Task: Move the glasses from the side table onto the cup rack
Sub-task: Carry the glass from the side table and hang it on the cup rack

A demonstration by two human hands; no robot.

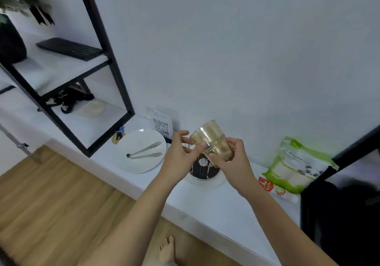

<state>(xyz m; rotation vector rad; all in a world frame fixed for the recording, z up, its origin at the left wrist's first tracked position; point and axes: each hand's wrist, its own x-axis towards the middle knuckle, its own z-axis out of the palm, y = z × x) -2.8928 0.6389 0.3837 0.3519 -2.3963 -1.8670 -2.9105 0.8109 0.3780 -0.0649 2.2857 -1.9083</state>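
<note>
A: One glass (211, 140) is in view, and the person holds it with both hands above the white ledge (226, 206). It hangs upside down and tilted, its base toward the wall, right over the cup rack (203, 168), which stands on a round dark base in a white dish. Does it touch the rack?

B: That cannot be told; the hands cover the thin prongs. The right hand (232, 163) closes around the wide rim end from below and carries it. The left hand (178, 152) has its fingers loosely curled, and only the thumb and fingertips steady the side.

A: How will the glass handle?

B: It looks like thin amber glass: stiff, light, smooth, so probably slippery and easy to chip against metal. The wall near the rim seems the best place to hold, leaving the mouth free for a prong.

A: Between the white plate (141, 150) with its metal tongs (145, 152) and the green pouch (296, 167), is any writing readable?

B: Little. The pouch shows a panda picture, but its text is blurred. The card (161, 125) against the wall bears a QR code. The small red packet (267, 185) has letters too blurred to read.
</note>
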